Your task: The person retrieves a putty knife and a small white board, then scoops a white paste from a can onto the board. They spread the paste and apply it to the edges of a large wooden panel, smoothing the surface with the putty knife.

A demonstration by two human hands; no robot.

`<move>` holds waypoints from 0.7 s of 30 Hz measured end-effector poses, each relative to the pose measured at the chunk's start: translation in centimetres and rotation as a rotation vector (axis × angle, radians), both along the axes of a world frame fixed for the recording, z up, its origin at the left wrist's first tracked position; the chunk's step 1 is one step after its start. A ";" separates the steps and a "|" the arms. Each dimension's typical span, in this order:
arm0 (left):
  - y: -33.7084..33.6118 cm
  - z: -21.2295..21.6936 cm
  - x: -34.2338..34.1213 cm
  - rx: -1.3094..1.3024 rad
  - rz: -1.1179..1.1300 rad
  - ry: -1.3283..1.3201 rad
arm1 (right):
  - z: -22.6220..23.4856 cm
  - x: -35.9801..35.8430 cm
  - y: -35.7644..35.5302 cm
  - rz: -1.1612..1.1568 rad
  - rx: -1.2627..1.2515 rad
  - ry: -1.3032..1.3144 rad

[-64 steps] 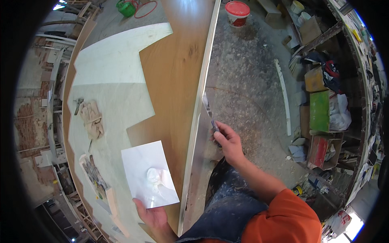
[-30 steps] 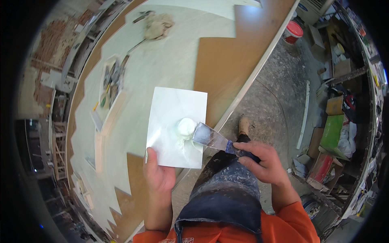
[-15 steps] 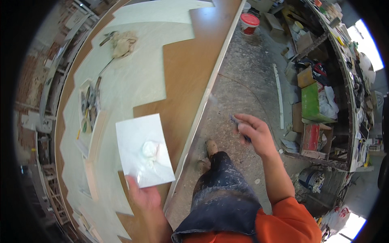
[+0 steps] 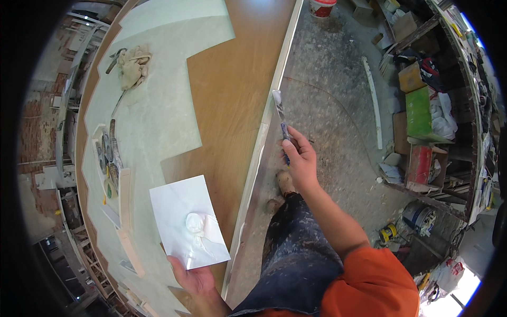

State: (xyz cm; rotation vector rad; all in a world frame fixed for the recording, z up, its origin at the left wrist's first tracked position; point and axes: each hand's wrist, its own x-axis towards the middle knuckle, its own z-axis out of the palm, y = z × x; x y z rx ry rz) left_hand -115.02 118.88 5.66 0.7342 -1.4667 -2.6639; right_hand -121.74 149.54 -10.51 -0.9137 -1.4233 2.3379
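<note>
My left hand (image 4: 195, 280) grips the lower edge of a flat white board (image 4: 177, 211) from below, thumb on the near side. A mound of thick white paste (image 4: 195, 223) sits on the board, smeared toward its lower right. My right hand (image 4: 300, 156) is closed around the dark handle of a putty knife (image 4: 280, 108). Its narrow blade points up and away, with whitish residue at the tip. The knife is apart from the board and appears over the workbench's right edge. Beneath the board lies a brown bench top (image 4: 232, 79) with a pale, stepped-edge sheet (image 4: 158, 111) on it.
On the pale sheet are work gloves (image 4: 134, 67), a tray of hand tools (image 4: 108, 153) and wooden strips (image 4: 125, 198). To the right, shelving holds a green box (image 4: 420, 113). A red-and-white bucket (image 4: 322, 7) stands on the floor, and a metal can (image 4: 417, 217) at lower right.
My right hand has swung left and up, bringing the putty knife toward the bench edge, its blade now plainly visible. The board has dropped slightly in view as the whole scene shifted.
</note>
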 end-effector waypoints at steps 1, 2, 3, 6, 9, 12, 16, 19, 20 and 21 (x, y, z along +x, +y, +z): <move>0.1 0.0 0.0 -0.009 0.013 -0.003 | -0.3 -0.2 -0.2 0.004 0.015 0.008; 0.1 0.0 0.0 -0.009 0.017 -0.010 | -0.4 -0.2 -0.5 0.010 0.031 0.000; 0.1 0.1 0.1 -0.010 0.022 -0.018 | -0.6 -0.1 -0.9 0.016 0.046 -0.009; 0.2 0.3 0.2 -0.008 0.013 -0.026 | -0.7 0.8 -2.6 0.013 0.074 -0.017; -0.3 0.1 0.6 -0.042 0.008 -0.037 | -1.0 1.9 -4.0 0.003 0.076 -0.041; -0.6 0.1 1.1 -0.054 0.011 -0.050 | -1.6 2.8 -4.8 -0.004 0.072 -0.052; -1.5 -0.1 1.6 -0.024 -0.024 -0.043 | -1.6 3.6 -5.2 -0.034 0.061 -0.068; -1.9 0.0 1.9 0.015 -0.037 -0.018 | -2.5 4.2 -5.0 -0.025 0.180 -0.064; -2.2 0.1 2.1 0.021 -0.052 -0.011 | -2.6 4.3 -4.9 -0.025 0.167 -0.077; -2.4 0.2 2.2 0.026 -0.067 -0.005 | -2.7 4.3 -4.7 -0.024 0.153 -0.089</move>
